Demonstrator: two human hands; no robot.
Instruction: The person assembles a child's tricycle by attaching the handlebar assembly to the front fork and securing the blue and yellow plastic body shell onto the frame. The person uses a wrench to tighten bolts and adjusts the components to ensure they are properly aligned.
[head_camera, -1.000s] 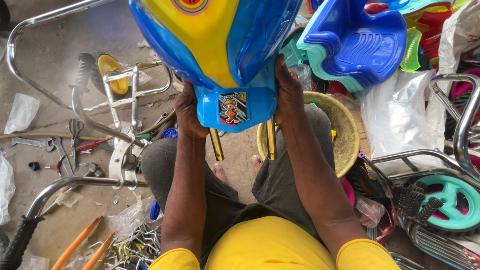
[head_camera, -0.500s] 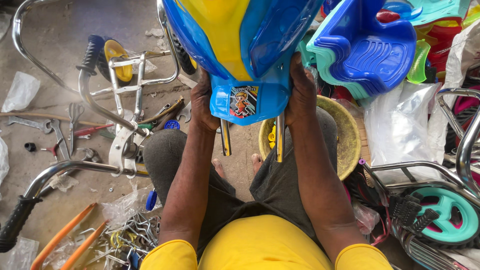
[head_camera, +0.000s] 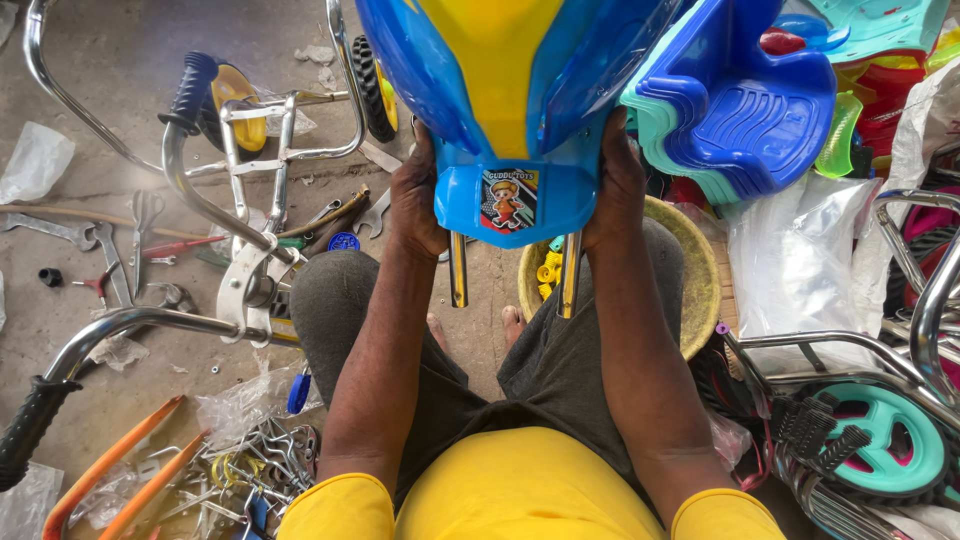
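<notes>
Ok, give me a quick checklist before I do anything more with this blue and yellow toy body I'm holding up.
1. Left hand on the toy body: ok, pressed on its left side.
2. Right hand on the other side: ok.
3. Both metal rods under the body hang free: ok.
4. Yellow basin directly beneath: ok.
5. Spanners on the floor within view: ok.
6. Body's far end: cannot tell, out of frame.
</notes>
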